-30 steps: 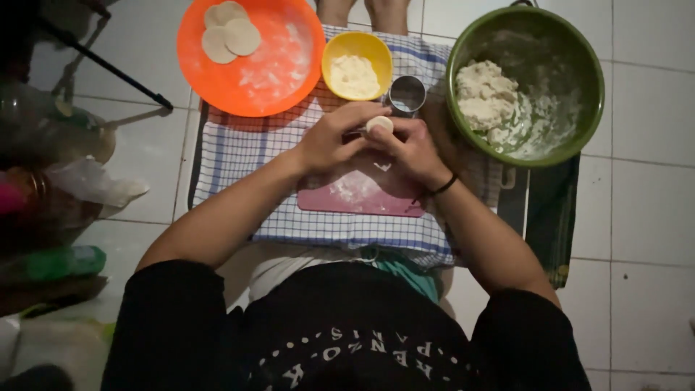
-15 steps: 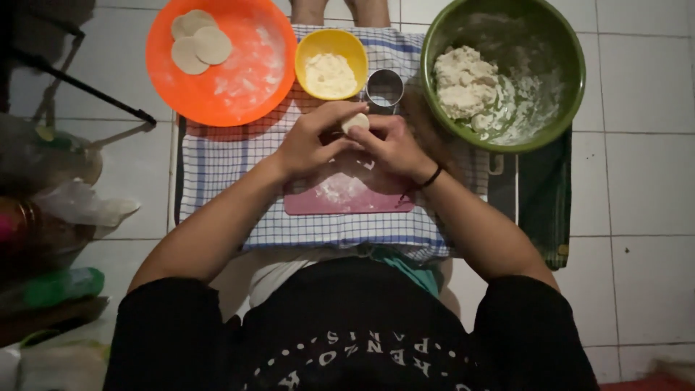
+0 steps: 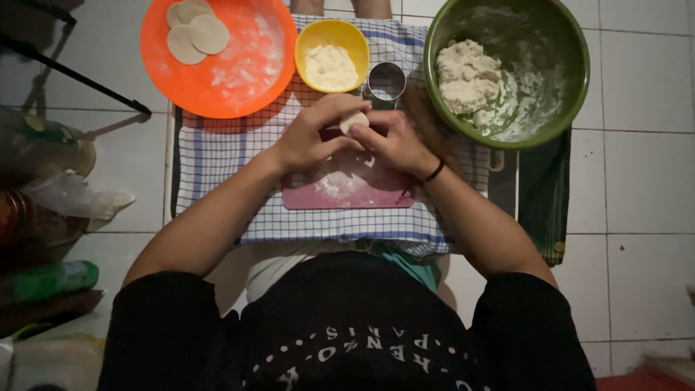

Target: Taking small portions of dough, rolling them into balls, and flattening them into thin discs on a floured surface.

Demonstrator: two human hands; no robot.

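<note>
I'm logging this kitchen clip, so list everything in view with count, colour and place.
dough piece: one, pale, held between both hands
cutting board: one, pink, floured, under the hands
checked cloth: one, blue and white, under the board
orange plate: one, top left
dough discs: three, pale, on the orange plate
yellow bowl: one, holds flour, top centre
metal ring cutter: one, silver, beside the yellow bowl
green bowl: one, top right, holds dough
left hand: on the dough piece
right hand: on the dough piece, dark wristband

Black short-sleeved shirt [image 3: 347, 326] with pale lettering in an arc, thin black band [image 3: 434, 172] on right wrist, bare forearms
</note>
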